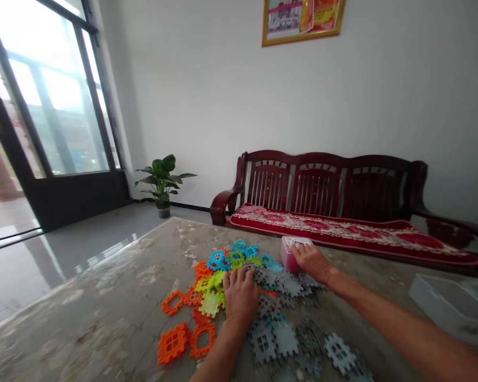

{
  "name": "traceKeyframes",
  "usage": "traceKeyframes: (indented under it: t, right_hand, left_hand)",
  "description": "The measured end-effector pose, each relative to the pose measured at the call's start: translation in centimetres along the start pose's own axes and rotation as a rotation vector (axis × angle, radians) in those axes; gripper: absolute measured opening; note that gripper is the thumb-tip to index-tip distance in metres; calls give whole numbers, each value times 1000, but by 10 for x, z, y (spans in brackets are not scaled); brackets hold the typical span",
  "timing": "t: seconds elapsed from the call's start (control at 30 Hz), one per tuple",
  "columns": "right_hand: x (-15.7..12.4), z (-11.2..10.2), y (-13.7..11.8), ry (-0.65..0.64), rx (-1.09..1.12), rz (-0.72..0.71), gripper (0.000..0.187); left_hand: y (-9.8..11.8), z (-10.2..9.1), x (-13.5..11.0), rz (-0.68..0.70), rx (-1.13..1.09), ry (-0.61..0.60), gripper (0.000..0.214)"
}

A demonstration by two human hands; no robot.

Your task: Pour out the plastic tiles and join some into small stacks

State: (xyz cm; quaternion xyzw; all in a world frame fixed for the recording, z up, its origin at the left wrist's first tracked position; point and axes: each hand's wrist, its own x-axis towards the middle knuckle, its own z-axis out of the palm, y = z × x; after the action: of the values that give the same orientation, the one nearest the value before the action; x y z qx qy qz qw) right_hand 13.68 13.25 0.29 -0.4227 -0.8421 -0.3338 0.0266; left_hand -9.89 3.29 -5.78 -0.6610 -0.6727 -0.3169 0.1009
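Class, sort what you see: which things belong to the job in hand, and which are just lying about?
Job in hand:
orange, lime, blue and grey notched plastic tiles, under the left hand
pink, pale-lidded box, under the right hand

Lying about:
clear plastic container, untouched, possibly linked
green-leaved potted plant
dark-red wooden bench

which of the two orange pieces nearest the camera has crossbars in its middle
The left orange piece: bars cross its middle like a window. The right orange piece beside it just frames one open hole.
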Motion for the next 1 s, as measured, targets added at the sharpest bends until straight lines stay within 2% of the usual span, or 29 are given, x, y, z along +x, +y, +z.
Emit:
traceKeyframes:
  t: [0.23,0.43,0.53,0.67,0.77,0.9,1.0]
  right_hand:
    - [-48,-36,-6,-52,-6,0,38]
    - [-82,-51,-18,-11,19,60,40]
    - [-92,-59,-23,-15,30,91,40]
    - [-105,-72,-21,-3,131,142,46]
    - [-117,-75,-13,56,311,294,54]
    - [-130,-61,-8,150,578,533,66]
    - [-134,-45,-8,188,747,564,69]
  left_hand:
    - [0,-3,2,33,36,-5,34]
    - [-1,-4,2,44,52,21,35]
    - [5,-8,5,121,6,33,35]
    - [24,-20,16,276,-143,-60,36]
    - [44,-27,27,455,-276,-174,44]
    - [74,-25,40,648,-352,-275,69]
    - [95,-18,44,742,-343,-327,72]
